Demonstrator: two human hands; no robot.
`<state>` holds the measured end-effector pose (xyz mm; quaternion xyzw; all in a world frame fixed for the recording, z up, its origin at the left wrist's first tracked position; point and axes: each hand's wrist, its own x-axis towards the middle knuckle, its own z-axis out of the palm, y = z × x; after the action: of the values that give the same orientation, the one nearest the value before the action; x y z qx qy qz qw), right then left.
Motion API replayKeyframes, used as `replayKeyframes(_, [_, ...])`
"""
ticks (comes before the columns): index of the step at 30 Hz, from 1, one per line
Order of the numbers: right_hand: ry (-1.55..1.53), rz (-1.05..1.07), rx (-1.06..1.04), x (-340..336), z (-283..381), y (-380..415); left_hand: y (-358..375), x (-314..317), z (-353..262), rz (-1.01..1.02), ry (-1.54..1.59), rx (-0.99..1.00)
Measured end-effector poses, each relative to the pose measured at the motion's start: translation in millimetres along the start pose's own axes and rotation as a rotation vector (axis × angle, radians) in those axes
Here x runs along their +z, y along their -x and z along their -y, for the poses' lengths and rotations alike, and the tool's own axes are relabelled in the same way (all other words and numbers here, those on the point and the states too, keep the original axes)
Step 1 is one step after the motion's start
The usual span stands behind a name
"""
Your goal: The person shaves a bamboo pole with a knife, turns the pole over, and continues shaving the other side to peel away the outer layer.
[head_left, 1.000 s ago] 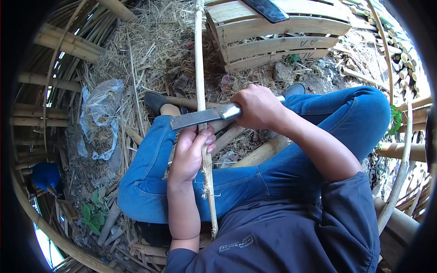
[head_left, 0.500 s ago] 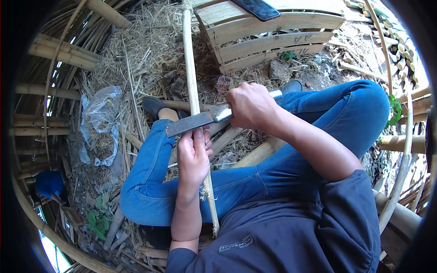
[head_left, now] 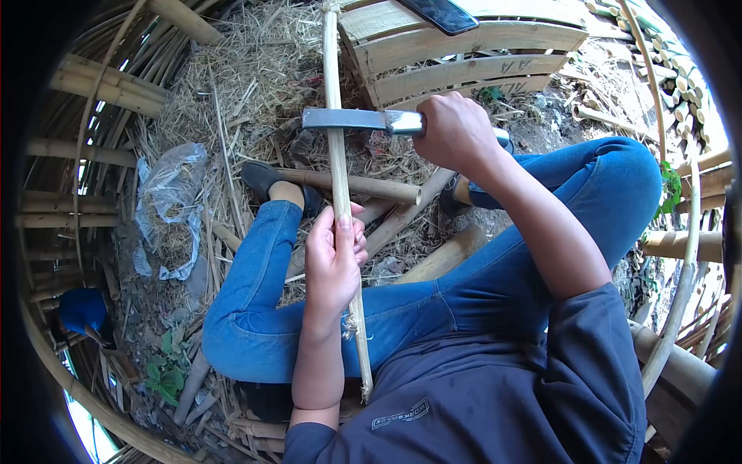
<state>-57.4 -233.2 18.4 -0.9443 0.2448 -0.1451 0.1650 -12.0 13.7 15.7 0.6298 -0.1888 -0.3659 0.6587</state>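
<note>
My left hand (head_left: 334, 251) is closed around a long pale bamboo strip (head_left: 338, 174), thumb laid along its top. The strip runs from the top of the view down to my lap, with frayed fibres near its lower end. My right hand (head_left: 457, 131) grips the metal-tube handle of a large knife (head_left: 344, 118). Its broad grey blade lies across the strip, well above my left hand, and appears to touch it.
A slatted wooden crate (head_left: 471, 62) stands ahead with a phone (head_left: 440, 14) on top. Clear plastic (head_left: 174, 193) lies on the straw-littered ground at left. Bamboo poles (head_left: 371, 185) lie between my feet. Cut bamboo (head_left: 676, 85) is stacked at upper right.
My right hand has moved the knife up and away along the strip, from beside my left hand. The strip's far end has shifted slightly right; my left hand keeps its grip.
</note>
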Motion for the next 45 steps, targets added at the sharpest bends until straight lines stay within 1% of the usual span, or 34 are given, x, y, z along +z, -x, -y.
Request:
replayKeyframes(1, [0.007,-0.014,-0.001,-2,-1,0,-1,-3,0,0.019,0.033,-0.012])
replayKeyframes(2, [0.013,0.015,0.010,-6,-2,1,-2,-7,-1,0.038,0.068,-0.024])
replayKeyframes(6, [-0.027,0.040,-0.028,-11,1,6,-5,-24,-12,0.116,0.336,-0.132])
replayKeyframes(9, [-0.076,0.042,-0.075,-15,7,12,-5,-29,-19,0.111,0.429,-0.148])
replayKeyframes(10, [-0.107,0.058,-0.081,-18,10,14,-8,-37,-16,0.174,0.494,-0.122])
replayKeyframes(13, [-0.175,0.063,-0.123,-25,16,18,-8,-39,-19,0.209,0.421,-0.110])
replayKeyframes(16, [-0.226,0.014,-0.156,-27,16,19,-6,-39,-16,0.256,0.156,-0.016])
replayKeyframes(19, [-0.280,-0.005,-0.153,-30,14,19,0,-30,-23,0.321,0.205,-0.144])
replayKeyframes(20, [-0.299,-0.003,-0.148,-31,14,19,1,-27,-26,0.329,0.138,-0.181])
replayKeyframes(23, [-0.268,0.049,-0.152,-32,15,21,1,-26,-17,0.382,0.133,-0.200])
replayKeyframes(24, [-0.256,0.068,-0.173,-31,15,23,0,-25,-18,0.384,0.132,-0.175])
replayKeyframes(27, [-0.236,0.115,-0.225,-28,17,26,-4,-33,-16,0.347,0.267,-0.162])
replayKeyframes(30, [-0.256,0.134,-0.254,-28,21,28,-10,-40,-12,0.338,0.201,-0.097])
replayKeyframes(33, [-0.289,0.122,-0.266,-29,22,27,-8,-34,-16,0.267,0.301,-0.032])
replayKeyframes(34, [-0.295,0.125,-0.266,-30,22,27,-5,-29,-21,0.217,0.312,-0.044])
replayKeyframes(37, [-0.313,0.134,-0.277,-31,24,27,1,-35,-20,0.349,0.461,-0.077])
replayKeyframes(40, [-0.344,0.150,-0.285,-28,27,32,6,-33,-24,0.345,0.568,-0.168])
replayKeyframes(43, [-0.317,0.186,-0.287,-22,30,37,3,-31,-31,0.296,0.330,-0.091])
replayKeyframes(45, [-0.310,0.201,-0.291,-22,32,38,6,-27,-30,0.175,0.234,-0.100])
